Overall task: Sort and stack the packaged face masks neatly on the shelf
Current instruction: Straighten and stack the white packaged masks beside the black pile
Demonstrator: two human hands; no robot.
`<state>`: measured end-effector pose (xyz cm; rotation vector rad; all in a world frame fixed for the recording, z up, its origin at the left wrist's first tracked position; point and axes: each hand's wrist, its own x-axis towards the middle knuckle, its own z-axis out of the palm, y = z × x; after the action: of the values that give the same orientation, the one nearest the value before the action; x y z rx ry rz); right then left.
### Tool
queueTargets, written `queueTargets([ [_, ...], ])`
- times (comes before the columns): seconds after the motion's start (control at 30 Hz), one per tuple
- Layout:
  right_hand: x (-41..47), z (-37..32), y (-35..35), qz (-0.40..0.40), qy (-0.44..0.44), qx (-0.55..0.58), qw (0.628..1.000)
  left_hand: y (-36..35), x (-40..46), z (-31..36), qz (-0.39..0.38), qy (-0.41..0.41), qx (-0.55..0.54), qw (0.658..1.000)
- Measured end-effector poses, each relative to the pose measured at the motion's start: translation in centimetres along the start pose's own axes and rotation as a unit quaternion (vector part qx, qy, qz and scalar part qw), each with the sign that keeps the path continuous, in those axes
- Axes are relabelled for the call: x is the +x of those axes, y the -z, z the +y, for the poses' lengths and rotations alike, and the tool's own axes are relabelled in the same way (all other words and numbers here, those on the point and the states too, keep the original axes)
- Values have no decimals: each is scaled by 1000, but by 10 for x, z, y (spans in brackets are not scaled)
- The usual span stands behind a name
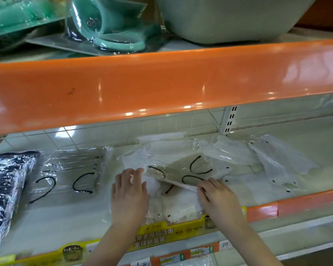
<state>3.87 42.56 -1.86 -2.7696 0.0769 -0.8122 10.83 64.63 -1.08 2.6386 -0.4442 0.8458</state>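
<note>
The left hand [128,196] lies flat, fingers straight and slightly spread, pressing on the clear wrap of a white mask pack [178,205] at the front of the shelf [65,217]. The right hand [218,200] pinches the near edge of a beige mask pack [181,169] with black ear loops, tilted up above the white one. Left of the hands sits a stack of clear-wrapped masks [73,169], beside a dark pack [6,185]. To the right, loose white mask packs [277,162] lie scattered.
</note>
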Motion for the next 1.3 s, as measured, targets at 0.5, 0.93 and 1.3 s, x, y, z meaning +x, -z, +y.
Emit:
queueTargets([
  [0.5,2,-106,9,-111,164,202,959,54,21,2,-218,433,-623,614],
  [0.93,44,-124,-21,-27,249,58,966,84,31,-109,-443,266,-451,728],
  [1.3,76,-213,-58,97,225,65,967,106,29,-147,-236,21,-167,957],
])
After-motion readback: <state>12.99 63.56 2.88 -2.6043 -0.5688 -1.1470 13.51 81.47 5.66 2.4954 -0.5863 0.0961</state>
